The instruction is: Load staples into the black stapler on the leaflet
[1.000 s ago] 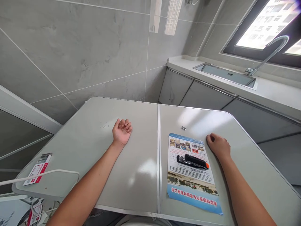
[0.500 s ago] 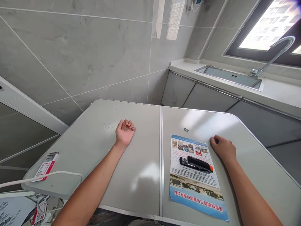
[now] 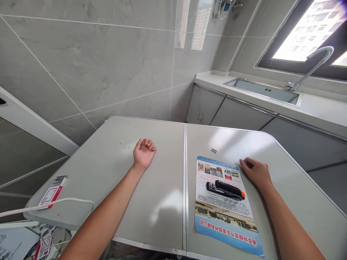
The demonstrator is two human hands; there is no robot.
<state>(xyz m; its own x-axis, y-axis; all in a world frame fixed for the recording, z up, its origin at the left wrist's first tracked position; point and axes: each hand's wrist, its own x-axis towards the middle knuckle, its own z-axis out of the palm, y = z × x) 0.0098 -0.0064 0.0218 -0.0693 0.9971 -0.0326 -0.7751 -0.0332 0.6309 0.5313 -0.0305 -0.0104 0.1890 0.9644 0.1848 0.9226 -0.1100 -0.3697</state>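
My left hand (image 3: 144, 153) rests palm up on the left half of the folding table (image 3: 162, 173), its fingers loosely bent and the palm bare. Beside it lie several tiny loose staples (image 3: 124, 146). On the right half, my right hand (image 3: 256, 172) rests on its side by the upper right corner of a printed flyer (image 3: 214, 207), thumb and fingers loosely curled with a gap between them; I see nothing held. A black stapler (image 3: 225, 190) with an orange end lies across the flyer. Above the flyer's top edge sits a short strip of staples (image 3: 214, 150).
A red and white staple box (image 3: 52, 193) lies at the table's left edge, with staple strips on top. A white cable (image 3: 54, 202) crosses that corner. Behind on the right are a counter (image 3: 320, 112) with a sink (image 3: 262, 91) and a faucet (image 3: 311, 68). Grey tiled wall stands behind.
My right hand has shifted slightly left, its thumb and forefinger reaching further out toward the flyer's corner. My left hand, the stapler and the flyer stay put; the view tilts slightly.
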